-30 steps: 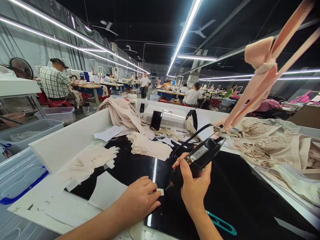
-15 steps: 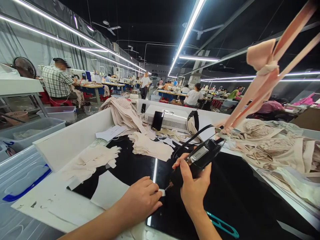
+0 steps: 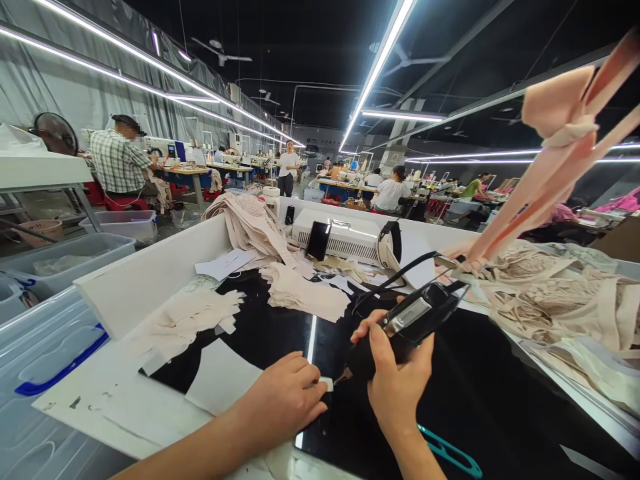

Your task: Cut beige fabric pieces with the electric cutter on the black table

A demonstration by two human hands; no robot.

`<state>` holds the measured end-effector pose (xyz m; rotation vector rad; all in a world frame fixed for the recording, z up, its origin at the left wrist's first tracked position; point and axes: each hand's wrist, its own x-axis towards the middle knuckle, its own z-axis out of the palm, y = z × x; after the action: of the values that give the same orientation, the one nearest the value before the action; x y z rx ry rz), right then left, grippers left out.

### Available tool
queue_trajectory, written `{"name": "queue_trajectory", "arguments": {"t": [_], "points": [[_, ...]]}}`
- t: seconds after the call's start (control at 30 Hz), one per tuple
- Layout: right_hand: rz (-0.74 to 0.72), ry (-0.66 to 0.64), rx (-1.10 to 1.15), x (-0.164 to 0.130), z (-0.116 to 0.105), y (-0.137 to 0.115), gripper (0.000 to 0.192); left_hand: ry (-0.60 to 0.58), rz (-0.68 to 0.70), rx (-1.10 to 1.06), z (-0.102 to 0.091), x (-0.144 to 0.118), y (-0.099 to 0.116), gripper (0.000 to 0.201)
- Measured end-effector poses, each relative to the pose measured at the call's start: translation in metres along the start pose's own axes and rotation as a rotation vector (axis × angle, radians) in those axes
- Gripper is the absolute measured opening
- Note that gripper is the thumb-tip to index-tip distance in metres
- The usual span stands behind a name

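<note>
On the black worktop [image 3: 480, 393], the left hand [image 3: 285, 403] pins a small white tab [image 3: 326, 383] with closed fingertips, while the right hand [image 3: 400, 387] grips a corded black hand tool [image 3: 407, 323], its tip touching the tab. The trimming step seems underway; the next move calls for a steady tip and a firm pin.

Fabric pieces [image 3: 305, 293] lie behind the hands, garments [image 3: 550, 293] right.

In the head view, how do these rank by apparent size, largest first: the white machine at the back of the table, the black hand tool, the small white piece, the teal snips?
1. White machine.
2. Black hand tool in the right hand; it is nearer the camera, so this ranking is unsure.
3. Teal snips, partly hidden.
4. Small white piece at the left hand.
</note>
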<state>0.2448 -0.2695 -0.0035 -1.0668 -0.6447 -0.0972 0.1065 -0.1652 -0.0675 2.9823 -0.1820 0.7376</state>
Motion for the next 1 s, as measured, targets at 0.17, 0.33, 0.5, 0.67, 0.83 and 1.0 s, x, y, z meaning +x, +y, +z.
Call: {"name": "queue_trajectory", "arguments": {"t": [0.17, 0.33, 0.5, 0.67, 0.83, 1.0], "points": [[0.019, -0.011, 0.023, -0.006, -0.001, 0.000, 0.027, 0.008, 0.010, -0.013, 0.000, -0.002, -0.001, 0.018], [0.019, -0.008, -0.017, -0.006, 0.000, -0.001, 0.022, 0.022, 0.011, -0.020, 0.000, -0.001, -0.002, 0.017], [0.012, 0.015, -0.042, 0.000, 0.000, -0.001, 0.028, 0.002, -0.011, -0.051, -0.003, -0.002, 0.000, 0.014], [0.003, 0.017, -0.023, 0.002, 0.002, 0.003, 0.031, -0.011, -0.028, -0.069, -0.008, -0.005, 0.000, 0.013], [0.003, -0.012, -0.034, -0.002, 0.005, 0.004, 0.035, -0.016, -0.020, -0.075, -0.010, -0.004, 0.001, 0.016], [-0.008, -0.012, -0.053, -0.004, 0.004, 0.003, 0.034, -0.027, -0.049, -0.091, -0.014, -0.010, 0.003, 0.016]]}}
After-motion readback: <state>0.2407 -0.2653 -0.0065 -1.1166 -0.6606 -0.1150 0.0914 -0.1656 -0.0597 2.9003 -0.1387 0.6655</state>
